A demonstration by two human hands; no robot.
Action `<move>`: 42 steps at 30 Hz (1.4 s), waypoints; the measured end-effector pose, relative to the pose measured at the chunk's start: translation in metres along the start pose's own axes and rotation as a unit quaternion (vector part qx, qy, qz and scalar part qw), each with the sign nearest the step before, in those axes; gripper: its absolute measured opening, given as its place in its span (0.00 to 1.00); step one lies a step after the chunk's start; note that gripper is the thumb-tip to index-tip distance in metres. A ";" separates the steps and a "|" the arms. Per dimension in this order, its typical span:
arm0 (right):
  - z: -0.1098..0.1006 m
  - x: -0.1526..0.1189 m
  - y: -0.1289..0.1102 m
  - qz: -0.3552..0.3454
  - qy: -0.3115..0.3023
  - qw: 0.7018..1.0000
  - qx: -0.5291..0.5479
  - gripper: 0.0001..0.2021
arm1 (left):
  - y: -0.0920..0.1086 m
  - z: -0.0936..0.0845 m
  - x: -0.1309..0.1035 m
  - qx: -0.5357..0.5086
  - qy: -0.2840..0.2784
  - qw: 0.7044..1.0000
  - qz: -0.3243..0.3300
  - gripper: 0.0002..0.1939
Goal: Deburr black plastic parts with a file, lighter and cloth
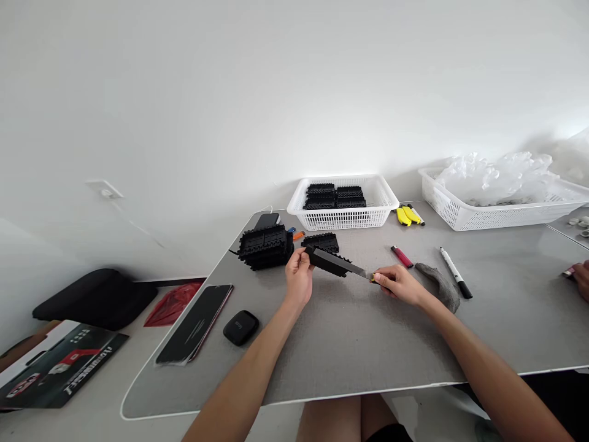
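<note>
Your left hand point(300, 279) pinches one end of a black toothed panel point(327, 264), thumb on top, and your right hand point(399, 283) is closed around the handle end of a flat grey tool point(356, 269), which looks like a file. The panel is tilted in the air above the tabletop point(359, 344), roughly midway between its far and near edges, with the tool's grey face lying along it; whether they truly touch is hard to tell.

To work well here, brace the panel firmly, since a part held in the air will probably flex or twist under pressure. Resting its lower side on the bare tabletop towards the near edge would steady it. Set your left fingertips back from the tool's line, use light, even strokes, and match the tool's angle to the panel's surface so the teeth don't catch.

Mind the stack of black panels point(264, 242) by the tabletop's left edge and the loose panel point(322, 241) just beyond your hands; a wide stroke could knock either.
</note>
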State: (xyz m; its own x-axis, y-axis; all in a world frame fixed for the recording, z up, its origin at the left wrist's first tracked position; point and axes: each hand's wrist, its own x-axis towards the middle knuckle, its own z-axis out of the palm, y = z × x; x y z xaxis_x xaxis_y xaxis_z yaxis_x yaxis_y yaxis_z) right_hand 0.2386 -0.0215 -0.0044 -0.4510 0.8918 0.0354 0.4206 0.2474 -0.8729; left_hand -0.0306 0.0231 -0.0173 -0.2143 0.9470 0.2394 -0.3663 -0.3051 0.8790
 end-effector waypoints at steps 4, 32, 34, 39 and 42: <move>-0.002 0.000 0.002 0.005 0.000 1.000 -0.012 0.22 | 0.001 -0.003 0.003 0.003 0.027 1.000 -0.003 0.18; 0.015 0.005 -0.006 0.062 0.132 0.976 0.160 0.19 | 0.010 0.019 -0.015 -0.066 0.006 0.948 -0.310 0.05; 0.015 0.005 -0.007 0.062 0.149 0.973 0.163 0.20 | 0.011 0.020 -0.016 -0.067 0.004 0.950 -0.305 0.05; 0.018 0.005 -0.011 0.058 0.133 0.975 0.167 0.20 | 0.010 0.024 -0.022 -0.090 -0.009 0.948 -0.305 0.25; 0.019 0.006 -0.011 0.054 0.139 0.973 0.177 0.20 | 0.011 0.024 -0.025 -0.082 -0.061 0.946 -0.308 0.31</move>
State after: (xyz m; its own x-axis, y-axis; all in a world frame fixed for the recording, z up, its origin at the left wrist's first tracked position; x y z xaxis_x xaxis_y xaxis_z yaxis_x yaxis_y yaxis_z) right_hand 0.2164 -0.0265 -0.0039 -0.1676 0.9856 0.0218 0.1339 0.0446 -0.9900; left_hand -0.0071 -0.0013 -0.0035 0.1869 0.9520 -0.2422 -0.5264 0.3052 0.7936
